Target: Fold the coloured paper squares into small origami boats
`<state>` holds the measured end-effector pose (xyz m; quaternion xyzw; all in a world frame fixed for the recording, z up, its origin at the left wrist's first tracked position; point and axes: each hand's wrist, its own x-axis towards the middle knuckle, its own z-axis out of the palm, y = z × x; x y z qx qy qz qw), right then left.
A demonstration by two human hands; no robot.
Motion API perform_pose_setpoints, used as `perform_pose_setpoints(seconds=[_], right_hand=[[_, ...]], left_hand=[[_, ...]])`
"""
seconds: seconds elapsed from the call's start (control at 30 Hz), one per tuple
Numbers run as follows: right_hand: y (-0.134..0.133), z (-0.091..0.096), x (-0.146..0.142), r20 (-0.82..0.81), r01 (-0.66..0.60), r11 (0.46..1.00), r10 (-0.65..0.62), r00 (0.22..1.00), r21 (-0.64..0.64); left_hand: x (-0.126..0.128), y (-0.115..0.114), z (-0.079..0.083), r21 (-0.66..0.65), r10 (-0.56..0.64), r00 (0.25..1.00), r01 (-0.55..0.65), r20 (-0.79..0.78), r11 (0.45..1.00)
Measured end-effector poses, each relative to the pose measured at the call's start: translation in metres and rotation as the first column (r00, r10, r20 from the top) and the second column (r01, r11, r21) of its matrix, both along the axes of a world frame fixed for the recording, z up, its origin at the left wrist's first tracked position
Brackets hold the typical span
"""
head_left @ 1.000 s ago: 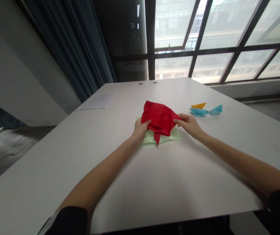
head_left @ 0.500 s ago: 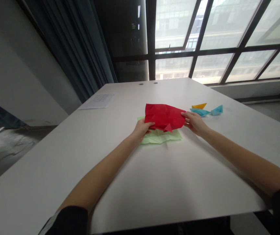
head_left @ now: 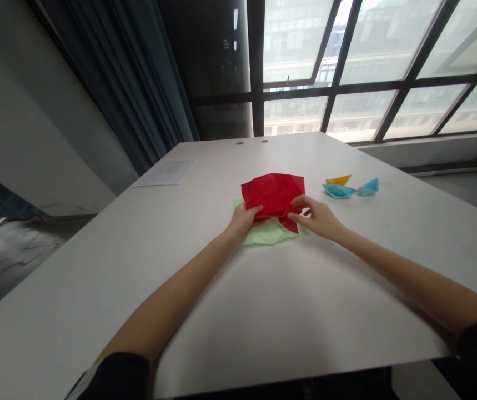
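- Red creased paper (head_left: pixel 274 189): you hold it over the light green paper (head_left: pixel 267 234) on the white bench (head_left: pixel 284 311), a pointed flap hanging at its lower right.
- Your left hand (head_left: pixel 239 223) grips its lower left edge, thumb on top.
- Your right hand (head_left: pixel 320 219) touches its right side, thumb and forefinger narrowly apart; whether they pinch it, you cannot tell.
- Off to your right lie folded blue paper (head_left: pixel 340 191) and a yellow folded piece (head_left: pixel 338 180).

On the desk (head_left: pixel 263 311) before the person: upper paper (head_left: pixel 277 190) over lower paper (head_left: pixel 268 235), between left hand (head_left: pixel 240 221) and right hand (head_left: pixel 319 218); folded papers (head_left: pixel 339 192) to the right; document (head_left: pixel 165 173) far left; window (head_left: pixel 369 50) behind
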<state>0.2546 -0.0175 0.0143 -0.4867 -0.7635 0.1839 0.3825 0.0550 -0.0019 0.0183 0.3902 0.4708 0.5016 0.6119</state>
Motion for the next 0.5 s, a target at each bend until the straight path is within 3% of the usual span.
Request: perform_pose_setpoints(seconds=[0.1,0.23,0.37,0.5], right_hand=[[0.0002,-0.0029,0.0003,0.166,-0.015,0.995,-0.001,0.986,0.099],[0.0031,-0.0083,0.003,0.211,-0.03,0.984,-0.008,0.977,0.177],[0.0034,-0.0102,0.0038,0.121,0.049,0.973,-0.078,0.99,0.225],[0.0037,-0.0076,0.0039,-0.084,0.117,0.985,-0.107,0.991,0.125]], left_hand=[[0.0014,-0.0014,0.0013,-0.027,-0.029,0.999,0.03,0.037,0.999],[0.0021,-0.0022,0.0029,-0.071,-0.032,0.994,0.04,0.103,0.997],[0.0021,-0.0031,0.0052,-0.128,-0.029,0.981,0.054,0.191,0.99],[0.0014,-0.0044,0.0066,-0.137,-0.029,0.981,0.056,0.19,0.989]])
